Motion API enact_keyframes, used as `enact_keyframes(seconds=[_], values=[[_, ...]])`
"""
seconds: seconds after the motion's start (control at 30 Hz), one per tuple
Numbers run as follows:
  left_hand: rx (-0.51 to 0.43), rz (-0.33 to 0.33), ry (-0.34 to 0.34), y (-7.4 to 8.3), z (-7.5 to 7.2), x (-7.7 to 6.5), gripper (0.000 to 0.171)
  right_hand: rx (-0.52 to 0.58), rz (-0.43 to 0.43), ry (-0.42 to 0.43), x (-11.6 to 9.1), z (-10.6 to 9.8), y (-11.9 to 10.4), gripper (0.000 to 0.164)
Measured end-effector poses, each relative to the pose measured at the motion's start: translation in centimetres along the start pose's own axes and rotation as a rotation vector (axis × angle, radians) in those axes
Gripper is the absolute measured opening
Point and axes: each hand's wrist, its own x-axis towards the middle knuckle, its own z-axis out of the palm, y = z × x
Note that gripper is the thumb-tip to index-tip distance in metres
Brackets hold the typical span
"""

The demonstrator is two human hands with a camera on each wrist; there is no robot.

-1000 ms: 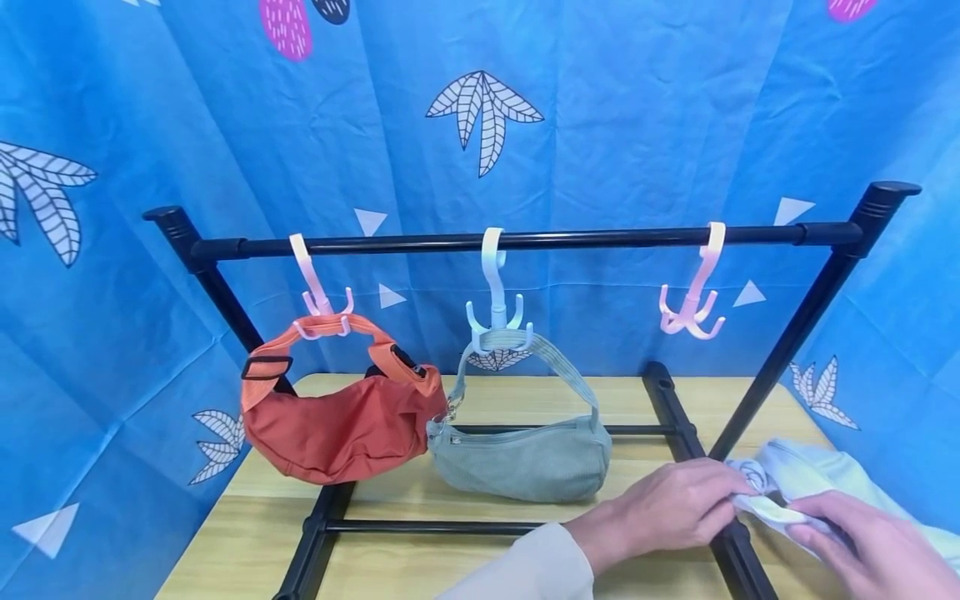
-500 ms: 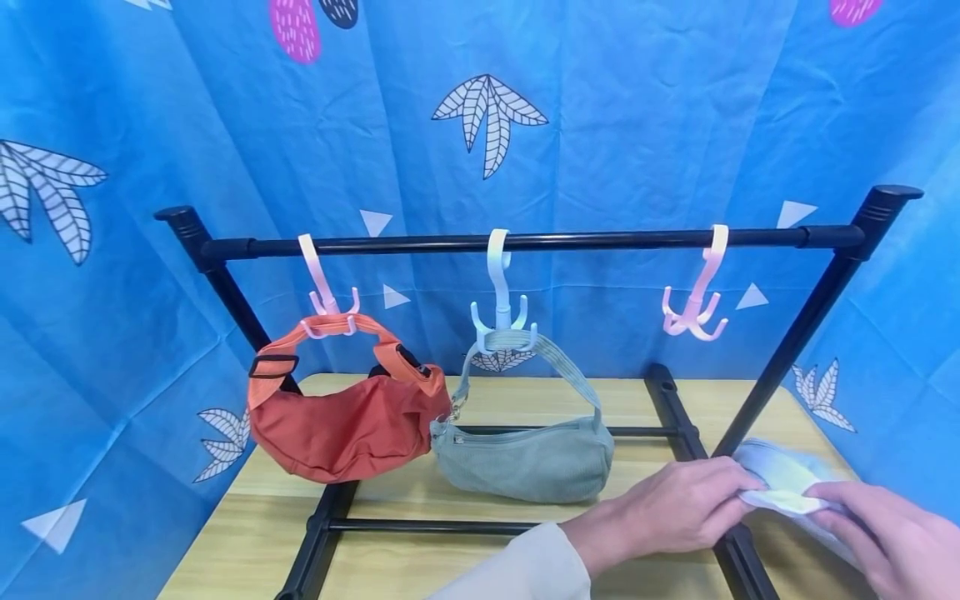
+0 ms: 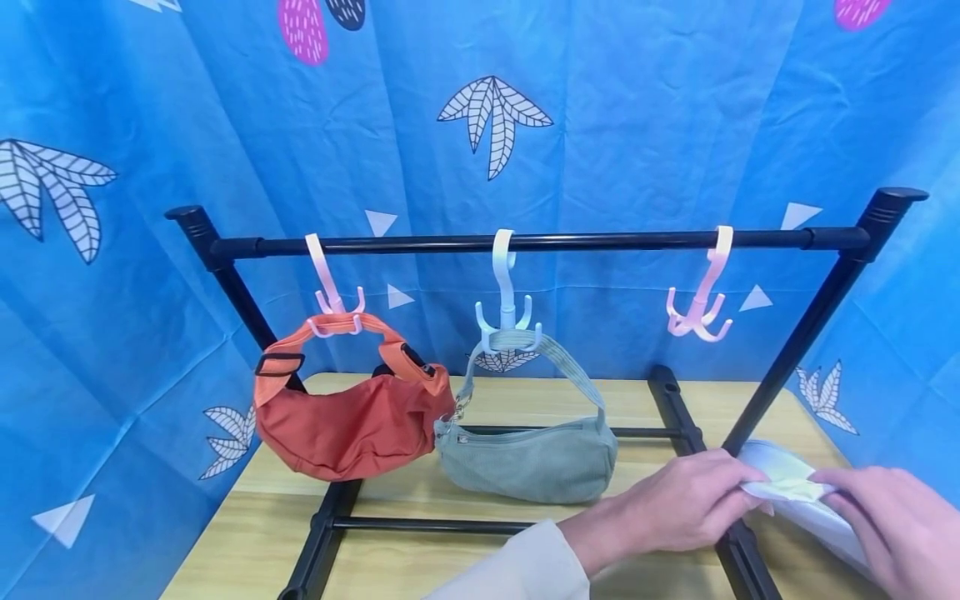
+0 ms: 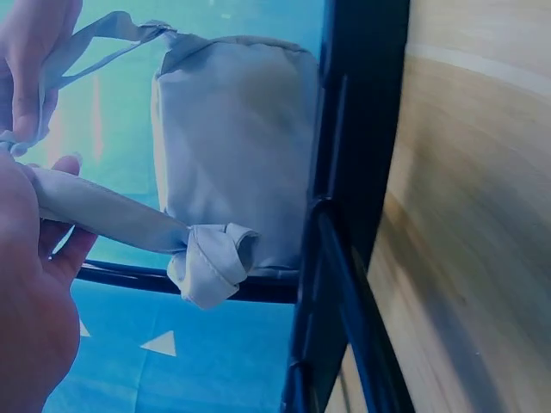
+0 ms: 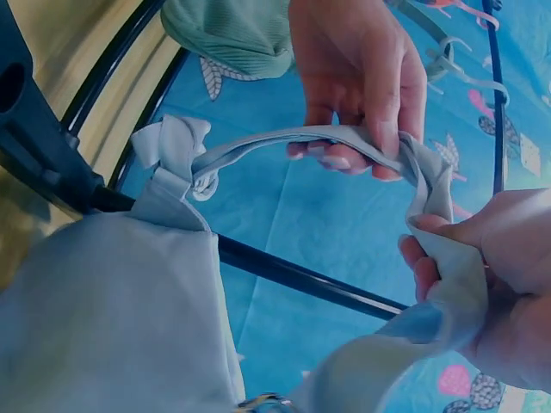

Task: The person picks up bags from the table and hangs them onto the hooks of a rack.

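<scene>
A pale grey-white shoulder bag (image 5: 112,318) is at the right end of the rack, its body partly hidden behind the hands in the head view. My left hand (image 3: 686,504) pinches its strap (image 5: 284,138) between thumb and fingers. A short way along the same strap, my right hand (image 3: 896,521) grips it with curled fingers. One end of the strap has a bulky knot (image 4: 211,262) near the bag's top. Left of the hands, a grey-green corduroy bag (image 3: 528,462) hangs from a light blue hook (image 3: 506,292).
A black rack bar (image 3: 600,242) spans the scene above a wooden tabletop (image 3: 420,500). On the left, a red bag (image 3: 352,429) with an orange strap hangs from a pink hook (image 3: 333,292). Another pink hook (image 3: 701,292) at right carries nothing. Blue printed cloth (image 3: 637,108) surrounds the rack.
The strap between my hands has shifted and looks flatter, and its rolled knot has gone from the head view. The pale bag's visible outline has moved lower. The head view has turned slightly left.
</scene>
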Motion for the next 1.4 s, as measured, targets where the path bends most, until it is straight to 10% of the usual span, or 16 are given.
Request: enact_keyframes(seconds=[1.0,1.4], values=[[-0.214,-0.112,-0.12,1.3,-5.5,0.9,0.041,-0.125,-0.024,0.058,3.8,-2.7,-1.0,0.079],[-0.374,-0.214,-0.049,2.2,-7.9,1.1,0.038,-0.215,0.033,-0.071,5.3,-4.0,-1.4,0.087]])
